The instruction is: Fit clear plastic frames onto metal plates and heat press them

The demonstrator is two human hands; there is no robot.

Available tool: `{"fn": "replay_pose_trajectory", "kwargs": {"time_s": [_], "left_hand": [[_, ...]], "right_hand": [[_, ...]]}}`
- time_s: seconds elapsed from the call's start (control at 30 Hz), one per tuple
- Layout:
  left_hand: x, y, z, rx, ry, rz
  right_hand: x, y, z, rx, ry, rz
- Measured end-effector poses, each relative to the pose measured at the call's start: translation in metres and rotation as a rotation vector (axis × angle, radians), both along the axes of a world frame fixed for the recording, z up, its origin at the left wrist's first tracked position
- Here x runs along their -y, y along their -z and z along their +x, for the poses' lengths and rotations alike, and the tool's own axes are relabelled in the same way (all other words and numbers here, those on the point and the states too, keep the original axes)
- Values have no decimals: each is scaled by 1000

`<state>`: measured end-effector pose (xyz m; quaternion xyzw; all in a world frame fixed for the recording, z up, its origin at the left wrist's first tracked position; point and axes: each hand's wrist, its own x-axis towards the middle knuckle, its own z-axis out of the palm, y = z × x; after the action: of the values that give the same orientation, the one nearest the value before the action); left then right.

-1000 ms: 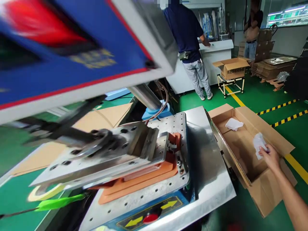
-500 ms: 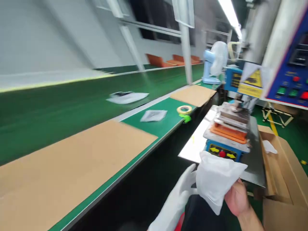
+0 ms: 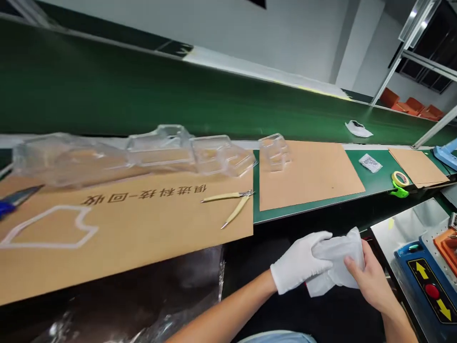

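Observation:
A white, soft-looking pouch [image 3: 341, 259] is held between my two hands, low and right of centre. My left hand [image 3: 302, 259], in a white glove, grips its left side with thumb and fingers around it. Bare, my right hand [image 3: 371, 276] pinches the right side, thumb on the near face. What the pouch contains, if anything, is hidden. Left of my hands, cream-handled pliers [image 3: 232, 202] lie spread on a cardboard sheet [image 3: 171, 238], near a white cut-out outline [image 3: 53, 226].
Several clear plastic trays [image 3: 160, 150] line the back of the bench. A green conveyor belt [image 3: 214, 105] runs behind it. Yellow tape [image 3: 400, 179] on a green dispenser sits right. A machine with a red button [image 3: 432, 290] stands near my right arm. Clear film [image 3: 193, 305] hangs below the bench.
My view has swung left, from the machine toward the bench with pliers and plastic trays. The pouch has come along in my hands; my left hand's fingers now close on it more firmly.

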<state>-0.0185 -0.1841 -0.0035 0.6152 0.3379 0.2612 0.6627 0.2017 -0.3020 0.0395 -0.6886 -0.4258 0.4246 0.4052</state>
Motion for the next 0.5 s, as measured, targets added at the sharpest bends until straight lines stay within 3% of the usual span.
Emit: {"fn": "replay_pose_trajectory", "kwargs": {"time_s": [0.1, 0.23, 0.33, 0.4, 0.5], "left_hand": [[-2, 5, -6, 180, -166, -206], [-6, 3, -19, 454, -243, -435], [-8, -1, -23, 649, -237, -479], [-9, -2, -20, 703, -313, -467], [-6, 1, -10, 489, -338, -394]], "right_hand": [[-17, 6, -10, 235, 73, 22], [-16, 19, -8, 271, 141, 38], [-9, 29, -8, 130, 221, 23], [-7, 33, -10, -52, 314, 10], [-5, 35, -14, -263, 426, -15]]}}
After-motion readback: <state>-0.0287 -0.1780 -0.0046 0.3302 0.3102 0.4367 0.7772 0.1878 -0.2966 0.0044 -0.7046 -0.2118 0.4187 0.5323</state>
